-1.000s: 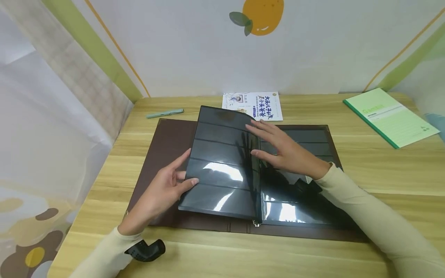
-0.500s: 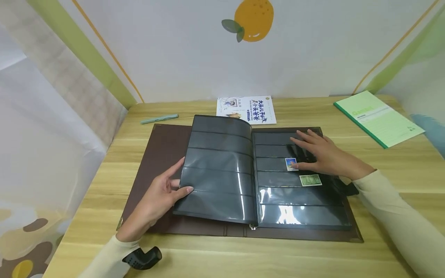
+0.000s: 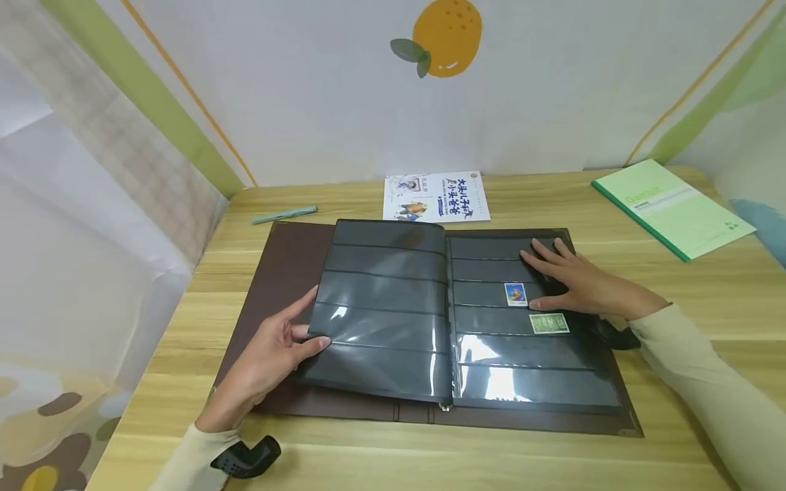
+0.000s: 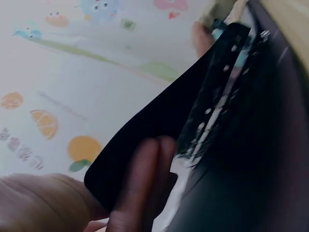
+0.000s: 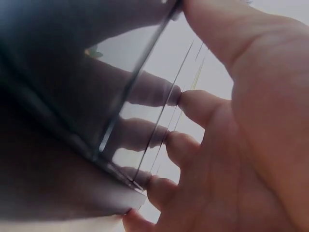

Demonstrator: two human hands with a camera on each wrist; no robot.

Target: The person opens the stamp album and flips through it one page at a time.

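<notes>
1. The stamp album (image 3: pixel 451 320) lies open mid-worktop (image 3: pixel 381 450); the left hand (image 3: pixel 270 358) pinches a lifted page's (image 3: pixel 377 314) left edge.
2. The right hand (image 3: pixel 580 283), fingers flat and spread, presses the right page near two stamps (image 3: pixel 516 294).
3. Lower the page gently, keeping the stamps pinned.
4. Since earlier, the page has dropped flatter.

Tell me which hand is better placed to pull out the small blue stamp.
Right, probably. The right hand lies flat on the right black pocket page, its thumb beside the small blue stamp. The left hand is across the album, pinching the edge of the lifted left black page.
</notes>
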